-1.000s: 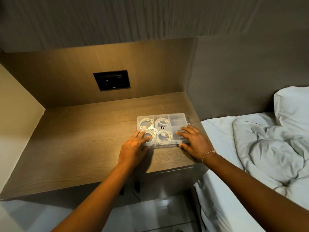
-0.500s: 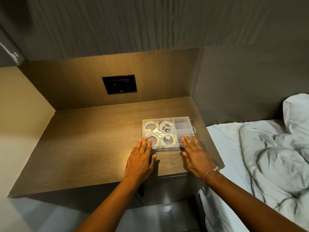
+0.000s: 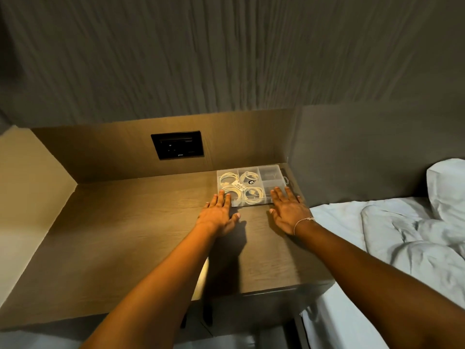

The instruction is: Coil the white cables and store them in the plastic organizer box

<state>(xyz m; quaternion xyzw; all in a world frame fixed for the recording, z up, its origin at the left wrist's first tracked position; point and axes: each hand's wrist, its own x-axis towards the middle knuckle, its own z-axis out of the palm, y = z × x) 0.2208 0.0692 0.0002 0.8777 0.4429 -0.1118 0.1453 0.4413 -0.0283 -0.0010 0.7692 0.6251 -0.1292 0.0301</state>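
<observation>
1. The left hand (image 3: pixel 218 214) lies flat with its grip wide, fingers spread and holding nothing; its fingertips (image 3: pixel 222 192) touch the near left edge of the plastic organizer box (image 3: pixel 273 172)
2. The right hand (image 3: pixel 289 210) is likewise flat and wide, nothing in its grip, with its fingertips at the near right corner of the box; a thin bracelet (image 3: pixel 303 221) circles its wrist
3. The box is clear plastic, lid closed, and sits at the far right of the wooden surface (image 3: pixel 141 235), up against the back panel
4. Inside, 4 coiled white cables (image 3: pixel 253 195) fill the 4 left compartments, 1 coil in each; a barcode label (image 3: pixel 240 185) and a round black sticker (image 3: pixel 250 182) show near the middle of these
5. The 2 compartments on the right side of the box look shadowed, and I cannot tell what they hold
6. A small latch tab (image 3: pixel 285 179) juts from the right end of the box
7. A black socket plate (image 3: pixel 177 144) is set in the back panel, to the left of the box
8. To the right of the surface is a bed (image 3: pixel 339 222) with a rumpled white duvet (image 3: pixel 402 235) and a pillow (image 3: pixel 448 185)
</observation>
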